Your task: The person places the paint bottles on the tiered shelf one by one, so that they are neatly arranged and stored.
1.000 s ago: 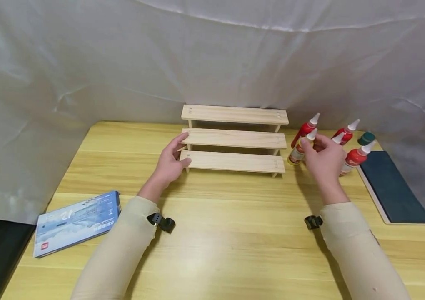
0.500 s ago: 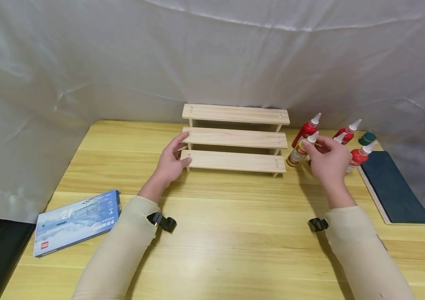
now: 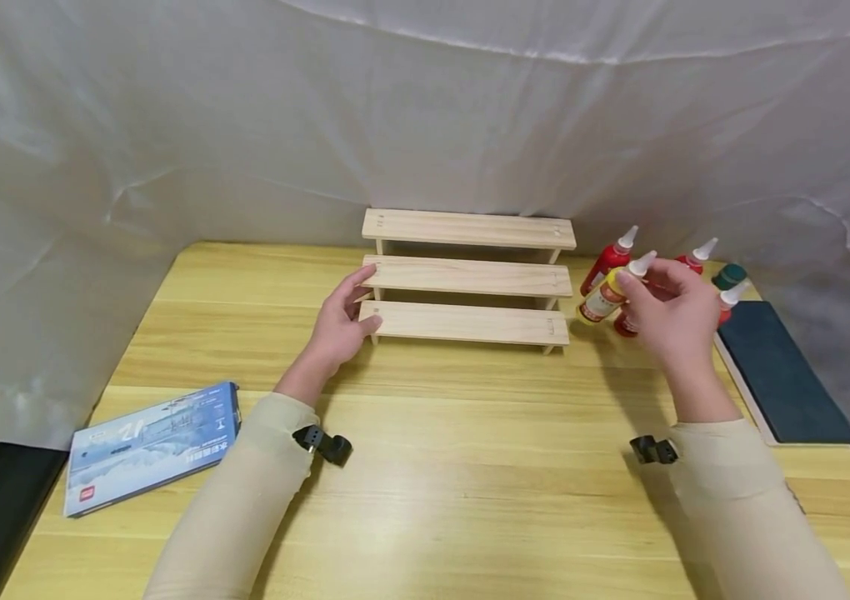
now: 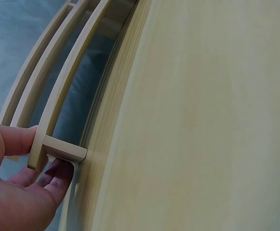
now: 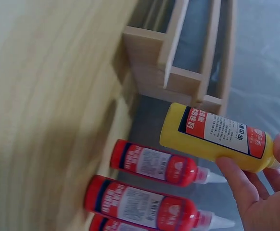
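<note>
A pale three-step wooden rack (image 3: 470,322) stands against the curtain in the head view. At its left end my left hand (image 3: 333,329) grips the steps; in the left wrist view the thumb lies on the front board and fingers curl beneath its end. My right hand (image 3: 676,321) pinches a yellow squeeze bottle (image 3: 601,302) near its white nozzle. The bottle is tilted, and in the right wrist view the yellow bottle (image 5: 217,134) is clear of the tabletop, beside the rack's right end. Red squeeze bottles (image 5: 152,162) stand close by, partly hidden behind the right hand in the head view.
On the right lies a dark green notebook (image 3: 785,375), with a dark green round-topped object (image 3: 729,275) behind it. A blue flat box (image 3: 155,446) rests at the left of the wooden table (image 3: 425,500). A grey curtain (image 3: 470,125) hangs behind.
The right hand has moved right and lifted the yellow bottle, which was standing among the red ones and now tilts in the grip. The left hand and rack have stayed put.
</note>
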Demonstrator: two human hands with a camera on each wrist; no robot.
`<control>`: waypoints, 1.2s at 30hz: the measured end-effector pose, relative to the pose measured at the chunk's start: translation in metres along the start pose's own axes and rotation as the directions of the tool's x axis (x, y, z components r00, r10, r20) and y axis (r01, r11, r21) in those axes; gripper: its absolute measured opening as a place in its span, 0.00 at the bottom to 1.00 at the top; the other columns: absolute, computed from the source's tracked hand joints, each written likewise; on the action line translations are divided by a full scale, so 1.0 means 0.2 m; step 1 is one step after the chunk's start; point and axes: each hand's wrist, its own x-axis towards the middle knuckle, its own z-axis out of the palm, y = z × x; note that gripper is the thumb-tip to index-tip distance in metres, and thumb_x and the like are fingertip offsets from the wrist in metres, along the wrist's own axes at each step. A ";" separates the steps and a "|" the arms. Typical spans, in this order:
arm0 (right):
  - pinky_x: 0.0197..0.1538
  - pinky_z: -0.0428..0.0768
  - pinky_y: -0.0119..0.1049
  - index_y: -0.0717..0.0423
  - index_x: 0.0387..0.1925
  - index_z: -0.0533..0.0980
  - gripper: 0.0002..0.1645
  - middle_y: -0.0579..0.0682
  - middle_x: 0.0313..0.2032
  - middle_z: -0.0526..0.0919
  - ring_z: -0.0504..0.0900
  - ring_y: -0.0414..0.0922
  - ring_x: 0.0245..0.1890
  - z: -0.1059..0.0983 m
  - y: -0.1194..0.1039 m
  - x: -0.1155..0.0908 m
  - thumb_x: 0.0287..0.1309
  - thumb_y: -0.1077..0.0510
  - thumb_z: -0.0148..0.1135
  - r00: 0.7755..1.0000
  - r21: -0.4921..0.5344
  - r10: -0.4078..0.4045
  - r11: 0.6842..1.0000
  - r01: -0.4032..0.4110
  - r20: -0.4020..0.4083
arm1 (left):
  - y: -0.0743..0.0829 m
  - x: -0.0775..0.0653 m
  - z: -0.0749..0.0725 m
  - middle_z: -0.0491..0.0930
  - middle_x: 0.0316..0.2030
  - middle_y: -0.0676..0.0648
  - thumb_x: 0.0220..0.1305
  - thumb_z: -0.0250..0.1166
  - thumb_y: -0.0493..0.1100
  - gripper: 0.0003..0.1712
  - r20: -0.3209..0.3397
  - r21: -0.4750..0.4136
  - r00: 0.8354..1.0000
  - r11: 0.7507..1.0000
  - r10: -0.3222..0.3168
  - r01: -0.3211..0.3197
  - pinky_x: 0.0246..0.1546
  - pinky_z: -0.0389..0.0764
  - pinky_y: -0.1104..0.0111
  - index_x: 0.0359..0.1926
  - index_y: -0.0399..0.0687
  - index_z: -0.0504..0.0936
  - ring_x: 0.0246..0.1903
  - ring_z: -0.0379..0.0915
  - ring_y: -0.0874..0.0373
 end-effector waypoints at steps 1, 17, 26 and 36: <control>0.42 0.79 0.25 0.51 0.57 0.81 0.31 0.50 0.52 0.81 0.79 0.42 0.47 0.00 -0.01 0.00 0.58 0.37 0.67 1.000 0.003 -0.008 1.000 0.008 -0.006 | 0.00 0.00 0.00 0.62 0.72 0.45 0.60 0.60 0.18 0.46 -0.001 0.001 1.000 1.000 -0.001 0.001 0.69 0.56 0.54 0.75 0.52 0.63 0.69 0.58 0.44; 0.38 0.80 0.25 0.53 0.54 0.83 0.23 0.50 0.47 0.83 0.83 0.42 0.44 -0.03 -0.21 0.05 0.56 0.52 0.72 0.991 0.265 -0.135 0.956 0.127 0.012 | -0.01 -0.01 0.01 0.68 0.68 0.47 0.61 0.62 0.21 0.45 -0.024 -0.011 0.999 1.000 0.022 -0.022 0.68 0.59 0.56 0.72 0.64 0.68 0.67 0.62 0.52; 0.39 0.80 0.25 0.48 0.53 0.84 0.23 0.52 0.50 0.82 0.81 0.45 0.47 -0.01 -0.33 0.09 0.56 0.49 0.72 0.991 0.309 -0.118 0.947 0.093 0.061 | 0.00 0.00 0.02 0.67 0.69 0.48 0.62 0.62 0.21 0.43 -0.008 0.023 0.998 0.998 0.060 -0.060 0.69 0.57 0.57 0.72 0.59 0.67 0.68 0.60 0.52; 0.40 0.81 0.29 0.49 0.53 0.84 0.27 0.54 0.53 0.81 0.80 0.48 0.50 0.07 -0.50 0.13 0.50 0.47 0.74 0.986 0.393 -0.114 0.918 0.057 0.123 | 0.00 -0.02 0.04 0.67 0.69 0.49 0.64 0.62 0.22 0.42 0.008 0.026 0.998 0.998 0.064 -0.065 0.68 0.58 0.58 0.73 0.60 0.67 0.68 0.60 0.55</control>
